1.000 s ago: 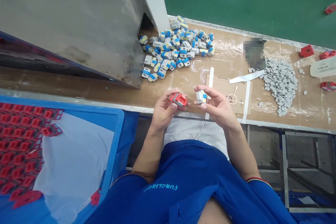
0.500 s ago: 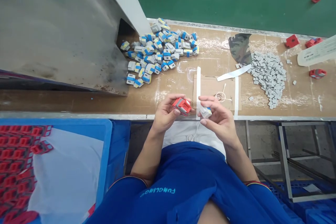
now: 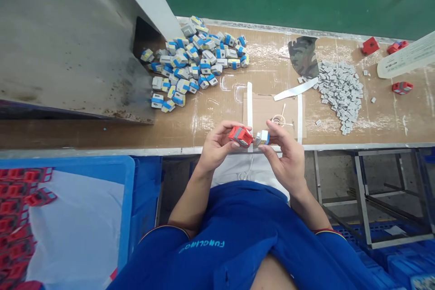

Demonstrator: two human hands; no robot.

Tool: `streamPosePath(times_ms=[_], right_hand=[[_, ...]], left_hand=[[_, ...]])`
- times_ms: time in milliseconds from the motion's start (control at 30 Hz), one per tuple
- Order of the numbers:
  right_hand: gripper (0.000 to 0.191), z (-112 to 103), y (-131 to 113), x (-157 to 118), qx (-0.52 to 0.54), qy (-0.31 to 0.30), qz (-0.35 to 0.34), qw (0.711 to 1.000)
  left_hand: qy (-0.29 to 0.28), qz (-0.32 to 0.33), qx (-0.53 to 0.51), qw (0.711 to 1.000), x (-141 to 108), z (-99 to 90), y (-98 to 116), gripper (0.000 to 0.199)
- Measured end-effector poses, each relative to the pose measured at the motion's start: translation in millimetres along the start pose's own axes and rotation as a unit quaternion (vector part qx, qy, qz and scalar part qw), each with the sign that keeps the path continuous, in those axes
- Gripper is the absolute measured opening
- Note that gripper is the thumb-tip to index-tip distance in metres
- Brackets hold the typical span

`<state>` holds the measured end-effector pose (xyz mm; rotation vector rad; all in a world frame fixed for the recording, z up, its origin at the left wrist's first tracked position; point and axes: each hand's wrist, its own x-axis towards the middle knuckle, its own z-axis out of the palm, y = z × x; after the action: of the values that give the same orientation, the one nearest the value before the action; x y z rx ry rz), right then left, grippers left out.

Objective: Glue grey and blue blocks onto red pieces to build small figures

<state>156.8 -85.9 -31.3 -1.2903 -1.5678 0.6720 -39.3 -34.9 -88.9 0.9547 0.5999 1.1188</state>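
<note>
At the far left, a blue plastic crate [image 3: 128, 176] holds rows of red and grey moulded parts [image 3: 32, 174], with a thin white sheet [image 3: 78, 217] beside them. Behind it, a large dull-grey metal box [image 3: 68, 36] stands on the brown, cardboard-covered bench [image 3: 220, 104]. To the right of the box lies a loose pile of light-grey blocks banded in blue and yellow [image 3: 190, 63].

The bare left hand [image 3: 215, 145] is raised at the bench's near edge, its grip closed around a red block with a grey band [image 3: 240, 136], pinched between thumb and fingers. Just right of that block, the bare right hand [image 3: 287, 158] has its grip on a light-grey block with a blue end [image 3: 262, 137], held by thumb and fingertips. The two blocks face each other closely; whether they touch is too small to tell.

Past the hands, a flat brown cardboard piece [image 3: 263, 111] is bordered by white tape strips [image 3: 249, 104]. Farther right come a camouflage-patterned cloth [image 3: 304, 56], a heap of small pale-grey pieces [image 3: 341, 90], and a whitish translucent plastic container [image 3: 404, 61] with a red-and-grey block [image 3: 403, 87] near it.
</note>
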Motion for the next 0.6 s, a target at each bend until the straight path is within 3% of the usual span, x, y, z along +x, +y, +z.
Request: streamPosePath(times_ms=[200, 600], right_hand=[[0.029, 2.7, -5.0, 4.3, -0.027, 0.003, -0.035, 0.999], [0.029, 0.2, -0.5, 2.0, -0.047, -0.008, -0.005, 0.999]], left_hand=[[0.022, 0.013, 0.019, 1.000, 0.7, 5.9, -0.2, 0.043], [0.067, 0.004, 0.073, 0.995, -0.3, 17.6, 4.0, 0.046]])
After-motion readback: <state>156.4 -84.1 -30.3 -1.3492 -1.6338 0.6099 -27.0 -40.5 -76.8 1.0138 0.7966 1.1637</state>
